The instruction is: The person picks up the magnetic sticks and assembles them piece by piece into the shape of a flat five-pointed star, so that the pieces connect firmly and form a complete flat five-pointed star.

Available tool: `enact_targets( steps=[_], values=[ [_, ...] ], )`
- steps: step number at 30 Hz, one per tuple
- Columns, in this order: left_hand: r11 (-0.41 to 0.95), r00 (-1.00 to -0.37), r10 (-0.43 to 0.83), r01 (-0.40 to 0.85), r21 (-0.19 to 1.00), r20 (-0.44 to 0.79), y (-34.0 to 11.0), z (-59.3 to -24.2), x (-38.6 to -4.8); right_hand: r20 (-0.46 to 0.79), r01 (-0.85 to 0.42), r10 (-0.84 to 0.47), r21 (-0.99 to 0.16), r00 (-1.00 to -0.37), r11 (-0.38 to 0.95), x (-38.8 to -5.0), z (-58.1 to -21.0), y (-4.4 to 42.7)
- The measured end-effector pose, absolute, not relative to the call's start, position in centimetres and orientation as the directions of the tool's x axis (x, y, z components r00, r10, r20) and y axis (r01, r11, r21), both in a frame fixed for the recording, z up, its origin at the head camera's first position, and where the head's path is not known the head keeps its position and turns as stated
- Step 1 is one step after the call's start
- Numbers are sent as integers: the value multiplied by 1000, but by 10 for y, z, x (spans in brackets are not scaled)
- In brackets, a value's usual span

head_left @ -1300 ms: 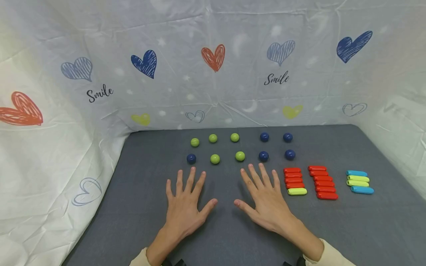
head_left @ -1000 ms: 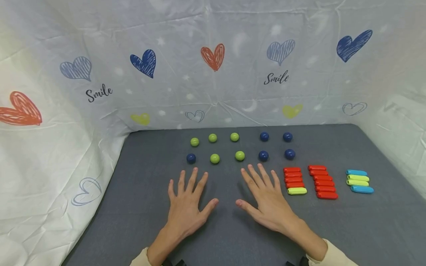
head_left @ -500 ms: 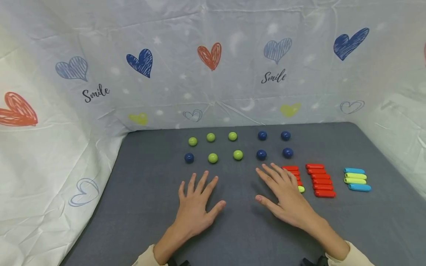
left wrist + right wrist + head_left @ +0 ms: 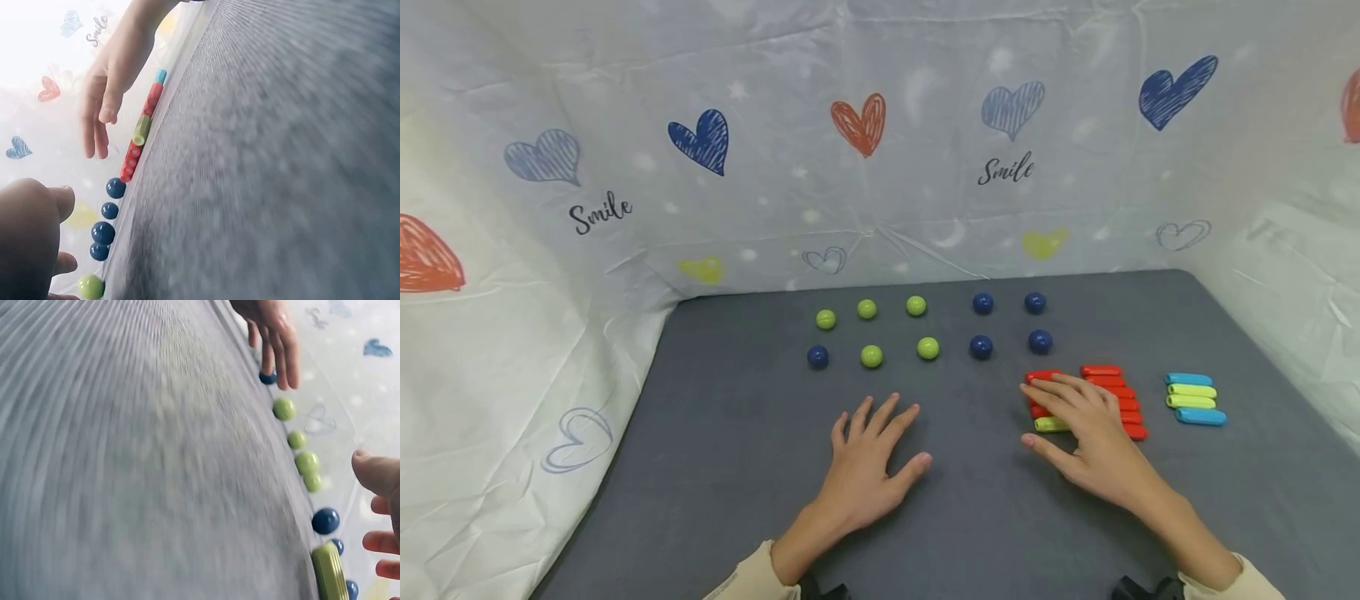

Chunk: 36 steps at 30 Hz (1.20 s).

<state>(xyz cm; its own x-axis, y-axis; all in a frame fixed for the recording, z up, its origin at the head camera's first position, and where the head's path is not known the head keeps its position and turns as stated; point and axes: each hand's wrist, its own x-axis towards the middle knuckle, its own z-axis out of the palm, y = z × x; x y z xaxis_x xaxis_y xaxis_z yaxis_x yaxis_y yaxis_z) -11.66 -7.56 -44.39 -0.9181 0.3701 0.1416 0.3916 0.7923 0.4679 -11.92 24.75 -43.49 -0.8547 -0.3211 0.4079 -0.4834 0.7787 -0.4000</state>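
My right hand [image 4: 1093, 437] hovers with spread, relaxed fingers over the left column of red sticks [image 4: 1042, 376], partly hiding it and a yellow-green stick [image 4: 1050, 424] at its near end. In the right wrist view that green stick [image 4: 329, 572] lies below the thumb, with a gap between. My left hand [image 4: 867, 471] is held over the grey table [image 4: 715, 467], fingers apart, holding nothing. Beyond it are green balls [image 4: 871, 356] and a blue ball [image 4: 817, 357]. The left wrist view shows the right hand [image 4: 119, 75] above the sticks.
A second column of red sticks [image 4: 1101, 370] stands right of the first. Further right lie blue sticks [image 4: 1201, 416] and yellow-green sticks [image 4: 1191, 402]. Several blue balls [image 4: 981, 347] lie at the back. A white cloth [image 4: 760, 208] printed with hearts hangs behind and beside the table.
My right hand has moved right, from beside the red sticks to over them. My left hand has shifted a little to the right. The head view has turned slightly right; balls and sticks lie as before.
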Motion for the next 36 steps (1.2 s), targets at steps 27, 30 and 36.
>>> enact_targets(
  steps=[27, 30, 36],
  values=[
    [698, -855, 500, 494, 519, 142, -11, -453, -129, 531, -471, -266, -297, -804, 830, -121, -446, 284],
    [712, -854, 506, 493, 499, 122, -8, -452, -129, 532, -485, -281, -294, -799, 824, -121, -445, 281],
    [719, -850, 510, 504, 478, 130, -5, -452, -129, 528, -518, -317, -291, -788, 804, -117, -445, 269]
  ],
)
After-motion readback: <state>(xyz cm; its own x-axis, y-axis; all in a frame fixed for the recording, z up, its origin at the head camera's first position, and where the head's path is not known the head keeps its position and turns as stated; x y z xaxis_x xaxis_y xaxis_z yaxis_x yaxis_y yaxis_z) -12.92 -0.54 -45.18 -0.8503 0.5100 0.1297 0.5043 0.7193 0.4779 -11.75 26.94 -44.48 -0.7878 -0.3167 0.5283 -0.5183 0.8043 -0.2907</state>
